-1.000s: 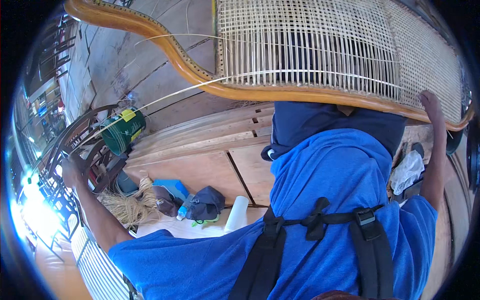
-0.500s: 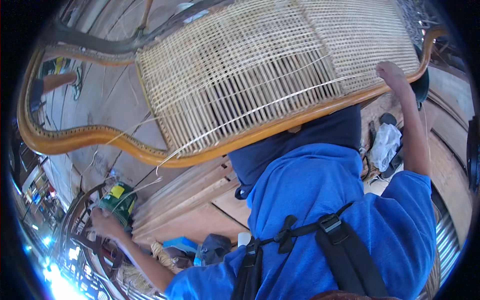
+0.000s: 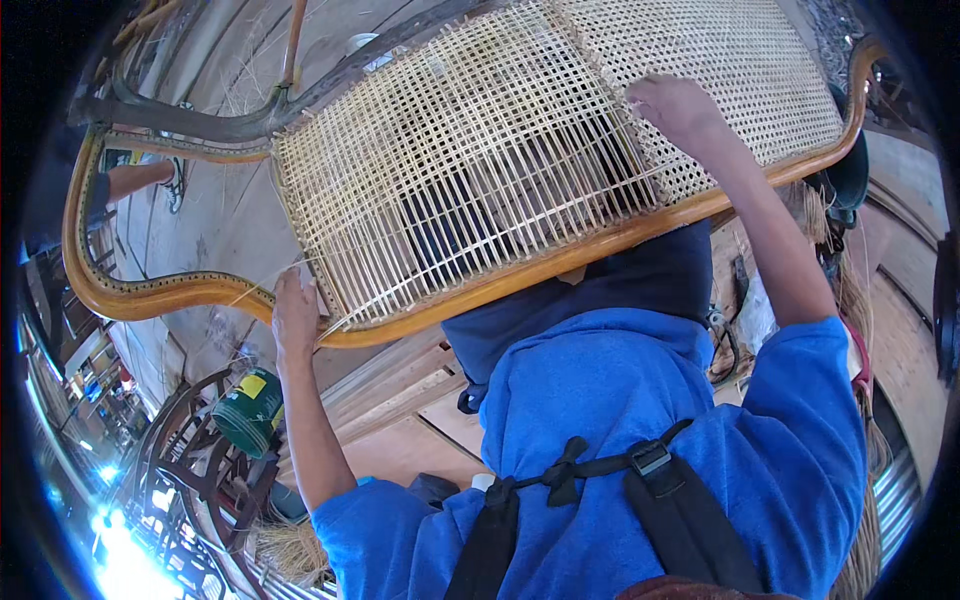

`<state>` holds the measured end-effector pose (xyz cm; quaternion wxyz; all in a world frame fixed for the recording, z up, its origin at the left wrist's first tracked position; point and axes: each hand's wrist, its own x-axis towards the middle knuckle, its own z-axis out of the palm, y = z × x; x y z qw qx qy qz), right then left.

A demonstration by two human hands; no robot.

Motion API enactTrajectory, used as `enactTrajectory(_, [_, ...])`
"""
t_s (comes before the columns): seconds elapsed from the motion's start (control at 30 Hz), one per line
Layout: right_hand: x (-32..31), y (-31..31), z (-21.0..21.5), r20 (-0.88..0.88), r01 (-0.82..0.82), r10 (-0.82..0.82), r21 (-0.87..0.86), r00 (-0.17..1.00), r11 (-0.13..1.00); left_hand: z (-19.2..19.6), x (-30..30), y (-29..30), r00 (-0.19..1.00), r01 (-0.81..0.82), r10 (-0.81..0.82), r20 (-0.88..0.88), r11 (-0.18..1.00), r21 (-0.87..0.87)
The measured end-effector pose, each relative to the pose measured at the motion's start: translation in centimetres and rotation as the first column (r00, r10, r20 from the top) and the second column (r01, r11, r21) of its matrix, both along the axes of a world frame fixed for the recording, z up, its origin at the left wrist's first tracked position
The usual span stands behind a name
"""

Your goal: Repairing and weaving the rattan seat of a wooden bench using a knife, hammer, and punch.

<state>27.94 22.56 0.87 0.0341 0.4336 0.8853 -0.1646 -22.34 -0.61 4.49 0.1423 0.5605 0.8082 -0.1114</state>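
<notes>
A long curved wooden seat frame lies across my lap, strung with pale cane weave. Near its front rail, the strands are more open, with dark gaps between them. Beside the left front corner of the weave, my left hand is at the rail with its fingers drawn together. Thin loose strands run close to those fingers, but what they hold is hidden. My right hand rests on the weave by the seam with the finer cane panel. Its fingers are curled, and I cannot see what is in them.
A green bucket with a yellow label stands at lower left, beside dark curved chair parts. Wooden boards lie under the frame. Another person's leg shows at far left. A dark green container is behind the right end.
My left hand has risen from beside the bucket to the frame's left corner. My right hand has shifted left from the right-hand end of the rail onto the weave near the seam.
</notes>
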Motion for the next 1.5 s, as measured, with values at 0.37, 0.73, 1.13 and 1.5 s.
enactTrajectory(0.37, [3.1, 1.4, -4.6, -0.204, -0.069, 0.042, -0.128, 0.978, 0.989, -4.3, 1.4, 0.0, 0.847, -0.509, 0.397, 0.354, 0.799, 0.322])
enactTrajectory(0.73, [1.5, 1.4, -4.0, 0.042, 0.06, -0.051, -0.237, 0.998, 0.97, -6.1, 1.4, 0.0, 0.631, -0.753, 0.456, 0.628, 0.553, 0.356])
enactTrajectory(1.13, [2.3, 3.4, -5.3, 0.022, -0.032, 0.039, -0.271, 0.999, 0.962, -5.9, 2.1, -0.2, 0.712, -0.689, 0.458, 0.533, 0.605, 0.4])
enactTrajectory(1.5, [3.8, 4.6, -3.4, -0.085, -0.043, 0.031, -0.137, 0.996, 0.99, -2.1, 5.1, 0.6, 0.752, -0.643, 0.544, 0.372, 0.729, 0.235])
